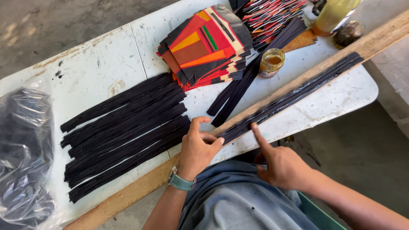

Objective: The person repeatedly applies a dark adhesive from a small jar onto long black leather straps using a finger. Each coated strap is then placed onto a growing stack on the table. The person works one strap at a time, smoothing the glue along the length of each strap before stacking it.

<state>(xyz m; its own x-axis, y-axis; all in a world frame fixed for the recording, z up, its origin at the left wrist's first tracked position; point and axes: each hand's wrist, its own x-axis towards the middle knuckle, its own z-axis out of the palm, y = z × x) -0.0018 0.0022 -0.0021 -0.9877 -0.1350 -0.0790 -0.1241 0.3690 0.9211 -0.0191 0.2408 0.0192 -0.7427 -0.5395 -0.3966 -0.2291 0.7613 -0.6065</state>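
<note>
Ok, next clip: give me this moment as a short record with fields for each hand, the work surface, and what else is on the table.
left hand: left hand, wristwatch on, fingertips on the near end of the black strips on the plank
right hand: right hand, index finger stretched out and pressing those same strips
work surface: long wooden plank lying diagonally across a white table
beside left hand: rows of loose black strips
far side: stack of red, orange and black pieces, small glass jar, yellow bottle
left edge: plastic bag
</note>
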